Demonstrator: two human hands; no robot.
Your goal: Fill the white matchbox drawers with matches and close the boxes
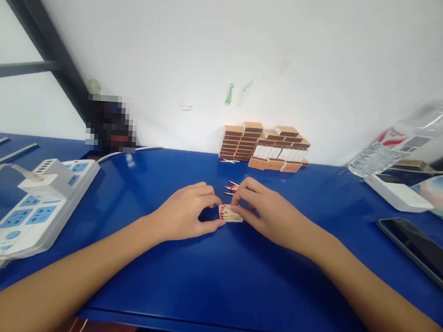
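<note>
A small white matchbox tray (235, 220) holding red-headed matches (227, 213) lies on the blue table between my hands. My left hand (190, 209) grips its left end, thumb at the near side and fingers at the far side. Over the tray's right part, my right hand (269, 210) has thumb and fingertips brought together at the matches; whether a match is pinched there is hidden. Just beyond, partly behind my right hand, a small heap of loose matches (231, 188) rests on the table.
Stacked matchboxes (238, 143) stand against the wall, with a few matches (229, 161) in front. On the left lies a white power strip (56, 225) with a plugged-in cable. To the right are a tilted plastic bottle (393, 142), a white device (397, 193) and a phone (420, 248).
</note>
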